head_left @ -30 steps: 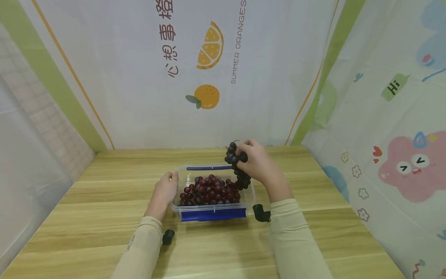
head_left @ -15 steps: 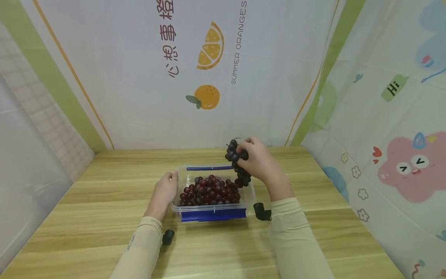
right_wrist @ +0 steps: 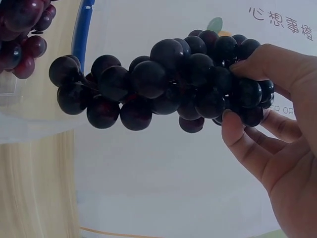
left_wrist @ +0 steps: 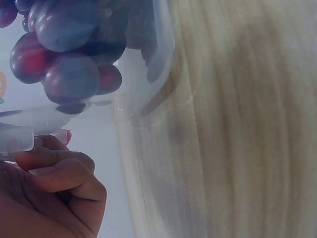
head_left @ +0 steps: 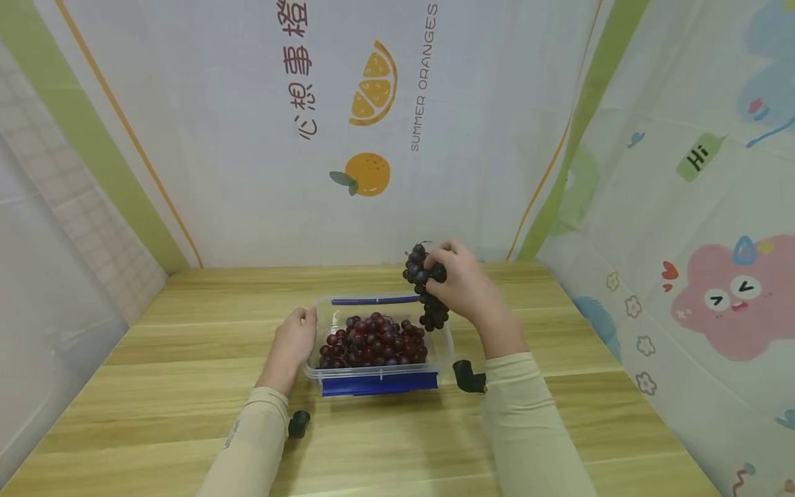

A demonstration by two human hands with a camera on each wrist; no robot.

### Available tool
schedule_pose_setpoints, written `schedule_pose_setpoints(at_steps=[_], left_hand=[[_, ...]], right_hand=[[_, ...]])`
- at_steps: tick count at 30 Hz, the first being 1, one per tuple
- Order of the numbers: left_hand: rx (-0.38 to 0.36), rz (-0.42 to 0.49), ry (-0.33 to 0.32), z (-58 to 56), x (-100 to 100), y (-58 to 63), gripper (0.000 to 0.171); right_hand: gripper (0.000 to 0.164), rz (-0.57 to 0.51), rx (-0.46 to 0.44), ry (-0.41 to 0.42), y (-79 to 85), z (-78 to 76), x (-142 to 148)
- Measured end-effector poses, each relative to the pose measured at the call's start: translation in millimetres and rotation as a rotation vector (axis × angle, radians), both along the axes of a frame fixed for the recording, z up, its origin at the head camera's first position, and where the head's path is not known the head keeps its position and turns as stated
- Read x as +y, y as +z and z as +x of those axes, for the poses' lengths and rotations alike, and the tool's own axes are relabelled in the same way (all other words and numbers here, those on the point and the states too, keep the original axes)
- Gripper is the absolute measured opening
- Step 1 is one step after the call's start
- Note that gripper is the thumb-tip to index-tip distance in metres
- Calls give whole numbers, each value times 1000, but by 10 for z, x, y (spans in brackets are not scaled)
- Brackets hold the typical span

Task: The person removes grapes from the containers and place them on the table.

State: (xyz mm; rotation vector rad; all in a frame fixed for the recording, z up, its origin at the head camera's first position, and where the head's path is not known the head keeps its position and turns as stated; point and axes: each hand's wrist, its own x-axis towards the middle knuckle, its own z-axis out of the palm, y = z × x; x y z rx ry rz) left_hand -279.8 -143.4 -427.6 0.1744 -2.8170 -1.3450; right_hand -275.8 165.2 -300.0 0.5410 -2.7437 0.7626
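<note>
A dark grape bunch hangs from the right hand at the right end of a clear container of red grapes.
The right hand (head_left: pixel 462 286) pinches the dark grape bunch (right_wrist: pixel 153 84) near its upper end, thumb and fingers on opposite sides; the lower end dangles over the container's right part, apart from the red grapes (head_left: pixel 373 342) heaped inside. The left hand (head_left: pixel 295 338) grips the left side of the clear plastic container (head_left: pixel 447 348), its fingers curled at the edge in the left wrist view. One blue clip (head_left: pixel 380 384) runs along the container's near side, another blue clip (head_left: pixel 373 301) along the far side. The container sits on the wood-grain desk (head_left: pixel 186 386), before a white cloth (head_left: pixel 484 172) printed with an orange and an orange slice.
</note>
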Motion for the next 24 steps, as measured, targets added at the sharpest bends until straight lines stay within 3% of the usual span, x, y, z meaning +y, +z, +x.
schedule_pose_setpoints(at_steps=[8,17,24], left_hand=[[9,-3,3,-5,-2,-18,61],[-1,-6,-2,8,0,-4,64],[-2,-12,-2,17,2,3,63]], right_hand=[[15,-45,17,-10,44,23,37],[19,-82,104,-43,78,37,104],[21,-100,106,-67,102,58,161]])
